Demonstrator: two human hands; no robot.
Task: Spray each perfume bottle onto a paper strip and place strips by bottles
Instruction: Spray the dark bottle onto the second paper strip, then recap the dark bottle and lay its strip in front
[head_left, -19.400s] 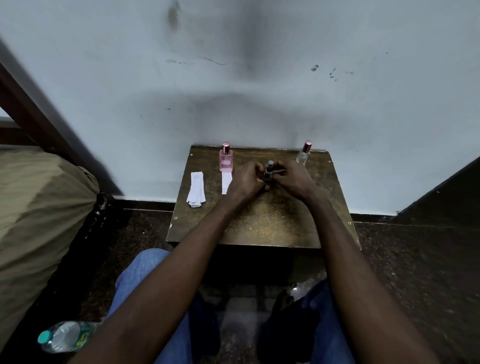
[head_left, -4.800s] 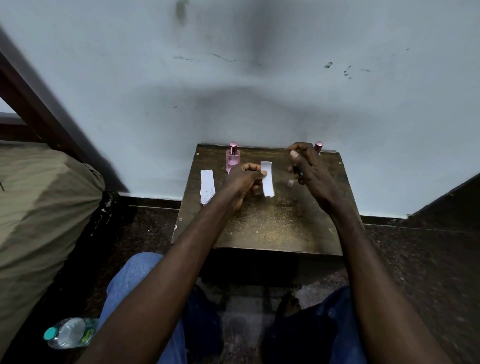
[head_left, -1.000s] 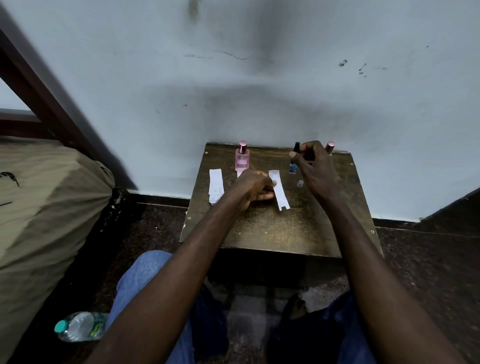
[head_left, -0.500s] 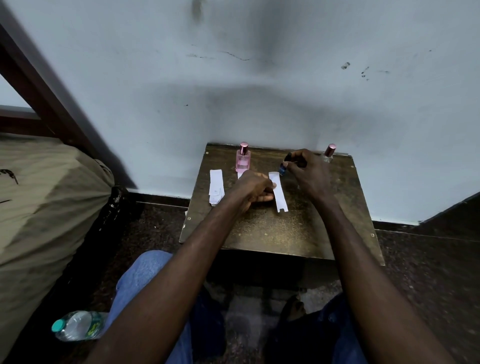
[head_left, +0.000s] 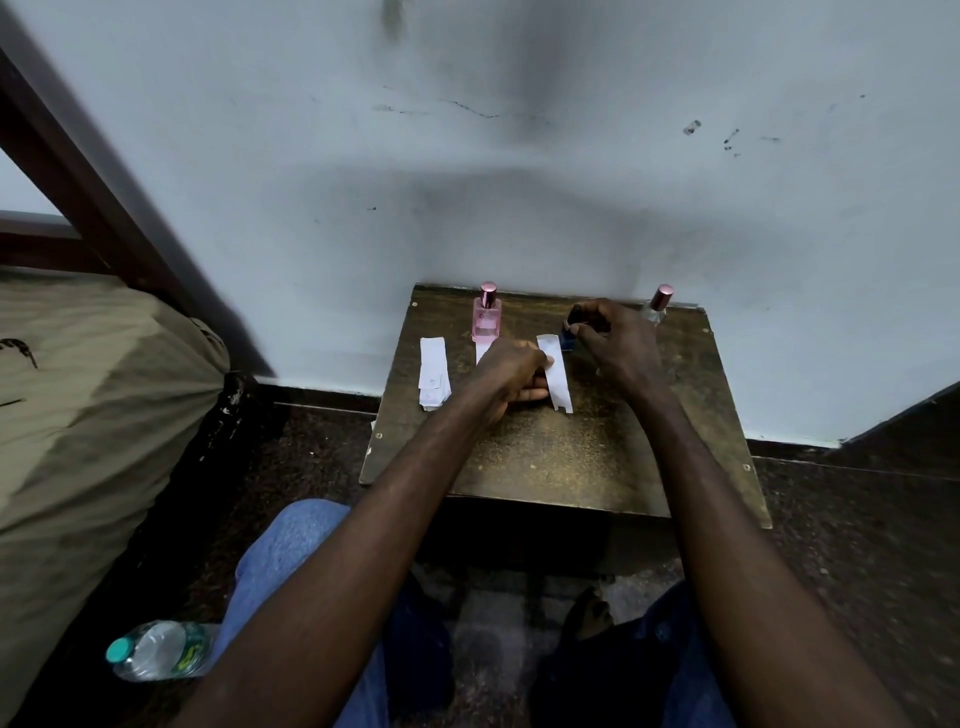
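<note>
On a small wooden table (head_left: 561, 457) a pink perfume bottle (head_left: 487, 317) stands at the back left, with a white strip (head_left: 482, 351) in front of it, partly hidden by my left hand. My left hand (head_left: 511, 371) rests on the table and holds a second white paper strip (head_left: 555, 376) that lies flat. Just beyond that strip stands a small dark blue bottle (head_left: 568, 338), and my right hand (head_left: 615, 343) is closed around its top. A clear bottle with a rose cap (head_left: 657, 306) stands at the back right.
A stack of spare white strips (head_left: 432, 371) lies at the table's left side. The table backs onto a pale wall. A plastic water bottle (head_left: 158, 650) lies on the dark floor at lower left, beside an olive fabric bundle (head_left: 78, 415). My knees in blue jeans are below the table.
My right hand has lowered the blue bottle from the air onto the table behind the strip. My left hand has laid the strip flat and stays on it.
</note>
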